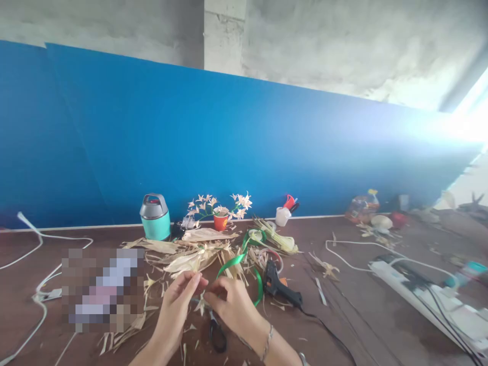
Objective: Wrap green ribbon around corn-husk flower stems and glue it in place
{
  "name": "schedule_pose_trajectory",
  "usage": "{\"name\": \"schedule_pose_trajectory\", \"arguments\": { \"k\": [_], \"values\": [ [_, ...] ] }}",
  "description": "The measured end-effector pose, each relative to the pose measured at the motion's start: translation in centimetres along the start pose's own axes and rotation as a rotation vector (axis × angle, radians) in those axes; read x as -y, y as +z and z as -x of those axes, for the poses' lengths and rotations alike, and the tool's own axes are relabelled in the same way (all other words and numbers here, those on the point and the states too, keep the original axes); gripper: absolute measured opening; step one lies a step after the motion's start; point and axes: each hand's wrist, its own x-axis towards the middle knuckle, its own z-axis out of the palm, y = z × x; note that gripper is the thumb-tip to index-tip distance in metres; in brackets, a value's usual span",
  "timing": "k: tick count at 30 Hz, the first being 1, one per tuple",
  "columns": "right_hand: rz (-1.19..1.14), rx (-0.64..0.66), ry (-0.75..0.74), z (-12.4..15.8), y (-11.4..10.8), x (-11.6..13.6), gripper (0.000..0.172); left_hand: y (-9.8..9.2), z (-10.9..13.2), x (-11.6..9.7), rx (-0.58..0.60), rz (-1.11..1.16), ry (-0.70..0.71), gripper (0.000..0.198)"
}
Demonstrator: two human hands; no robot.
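My left hand (179,300) is closed in a pinch, thumb against fingers; whatever lies between the tips is too small to make out. Close to it, my right hand (234,307) pinches a small pale corn husk flower (201,306), which hangs just under the fingertips. Black-handled scissors (218,338) lie below the hands, their blades partly hidden. A shiny green ribbon (231,263) curls behind my right hand. Dried corn husks (186,260) are heaped beyond both hands. To the right rests a black glue gun (280,287) with its cord trailing toward the front.
At the back stand a teal container (156,226), a red cup (220,222) with husk flowers on stems, and a white cup (282,217) holding tools. White power strips (430,310) with cables occupy the right. A pixelated patch (107,290) and white cables (41,279) are at left.
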Motion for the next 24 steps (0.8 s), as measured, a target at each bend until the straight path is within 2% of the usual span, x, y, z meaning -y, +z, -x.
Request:
{"name": "schedule_pose_trajectory", "arguments": {
  "k": [4,8,11,12,17,24],
  "values": [
    [0.375,-0.051,0.004,-0.5,-4.8,0.4,0.017,-0.3,-0.3,0.1,0.031,-0.002,0.003,0.027],
    [0.686,-0.123,0.191,-0.5,-9.8,-0.6,0.020,-0.2,-0.4,0.2,0.032,0.053,-0.080,0.031],
    [0.802,-0.139,0.345,0.2,-11.8,-2.0,0.017,-0.1,-0.5,0.4,0.053,0.078,-0.091,0.028],
    [0.826,-0.141,0.364,0.5,-12.0,-2.6,0.017,-0.1,-0.5,0.4,0.061,0.095,-0.091,0.027],
    [0.945,-0.097,0.420,2.0,-11.3,-5.2,0.040,0.2,-0.3,0.2,0.095,0.197,-0.123,0.023],
    [0.999,-0.076,0.432,2.6,-10.2,-6.6,0.045,0.2,-0.4,0.6,0.144,0.177,-0.143,0.023]
  ]
}}
